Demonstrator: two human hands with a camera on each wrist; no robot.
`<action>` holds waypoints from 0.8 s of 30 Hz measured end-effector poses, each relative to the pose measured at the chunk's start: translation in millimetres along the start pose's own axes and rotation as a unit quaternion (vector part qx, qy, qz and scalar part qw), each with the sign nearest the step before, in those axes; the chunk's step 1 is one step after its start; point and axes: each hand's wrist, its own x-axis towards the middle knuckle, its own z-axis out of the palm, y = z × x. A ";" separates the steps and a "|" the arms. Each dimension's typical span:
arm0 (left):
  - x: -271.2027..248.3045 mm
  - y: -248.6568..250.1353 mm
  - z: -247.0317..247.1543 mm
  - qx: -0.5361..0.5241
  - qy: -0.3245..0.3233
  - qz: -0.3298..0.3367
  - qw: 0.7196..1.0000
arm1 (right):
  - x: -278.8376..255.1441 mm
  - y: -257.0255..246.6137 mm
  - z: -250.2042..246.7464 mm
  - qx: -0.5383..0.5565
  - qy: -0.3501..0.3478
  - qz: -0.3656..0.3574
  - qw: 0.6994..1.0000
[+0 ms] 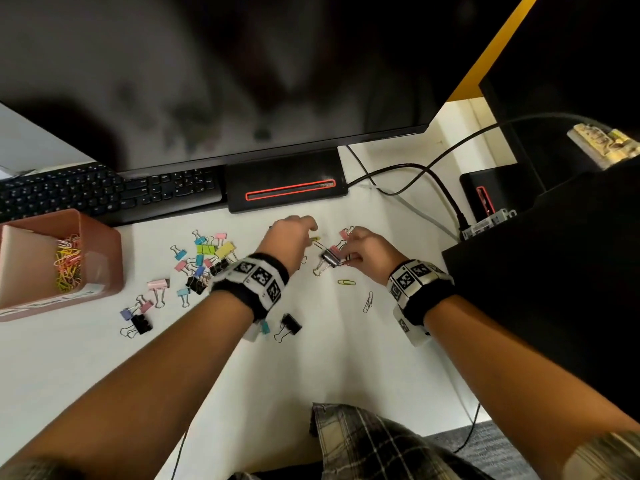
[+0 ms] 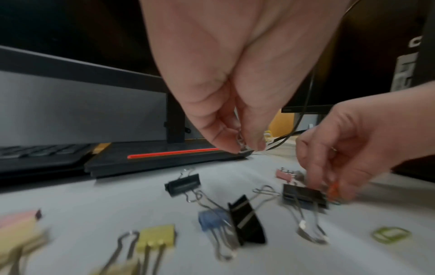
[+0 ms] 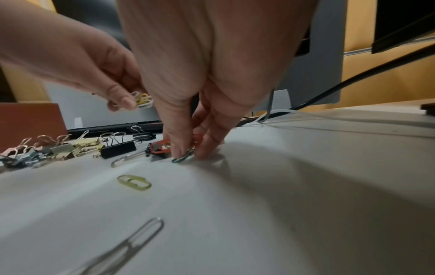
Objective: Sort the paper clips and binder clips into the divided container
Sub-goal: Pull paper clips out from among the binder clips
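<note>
My left hand (image 1: 309, 234) hovers above the white desk (image 1: 346, 358) and pinches a small bunch of yellow and white paper clips (image 3: 141, 100) at its fingertips. To its right, my right hand (image 3: 188, 155) is down at the desk, pinching a dark green paper clip (image 3: 182, 159) with a red one (image 3: 162, 146) held in the same fingers, right beside a black binder clip (image 1: 330, 258). A green paper clip (image 1: 346, 282) and a silver one (image 1: 368, 302) lie loose nearby. Several coloured binder clips (image 1: 204, 258) are scattered to the left. The pink divided container (image 1: 104, 258) holds paper clips (image 1: 67, 268) in one compartment.
A monitor base with a red stripe (image 1: 287, 188) and a keyboard (image 1: 104, 192) stand behind the clips. Black cables (image 1: 415, 171) run at the back right. A black box (image 1: 554, 289) borders the desk on the right.
</note>
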 end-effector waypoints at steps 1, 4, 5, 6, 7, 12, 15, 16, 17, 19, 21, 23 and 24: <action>6.4 -1.1 -3.4 0.014 -0.024 0.001 1.000 | 3.3 0.1 2.3 -0.001 0.004 -0.007 1.000; 22.9 1.9 -3.2 0.061 -0.109 0.012 0.992 | 9.5 4.7 5.7 0.033 -0.026 0.024 0.999; 26.3 3.3 -1.1 0.076 -0.133 0.013 0.988 | 9.2 6.1 6.5 0.046 -0.017 0.032 0.998; 29.8 4.8 1.5 0.091 -0.152 0.013 0.984 | 8.1 7.7 5.9 0.067 -0.019 0.045 0.997; 32.0 5.3 3.7 0.106 -0.164 0.014 0.981 | 9.2 9.9 7.4 0.052 -0.019 0.044 0.997; 36.4 8.1 10.1 0.133 -0.182 0.021 0.974 | 5.3 12.7 8.6 0.003 0.009 0.036 0.999; 37.0 9.2 10.6 0.139 -0.181 0.008 0.974 | -3.6 19.0 14.3 -0.006 0.047 0.050 0.998; 36.7 10.4 10.4 0.147 -0.187 0.006 0.971 | -5.6 20.6 15.7 -0.008 0.053 0.054 0.997; 35.9 11.7 10.2 0.156 -0.195 0.007 0.968 | -7.5 22.0 17.0 -0.010 0.058 0.057 0.997; 34.0 14.0 10.7 0.174 -0.202 0.015 0.964 | -11.4 22.5 18.6 -0.016 0.064 0.058 0.996; 31.9 15.4 11.7 0.184 -0.196 0.020 0.963 | -15.7 22.9 20.4 -0.011 0.065 0.052 0.996; 30.4 15.3 13.7 0.182 -0.189 0.012 0.965 | -19.9 23.9 21.1 0.014 0.061 0.057 0.996; 30.0 15.6 14.7 0.180 -0.187 0.005 0.966 | -21.3 25.5 21.5 0.032 0.062 0.060 0.996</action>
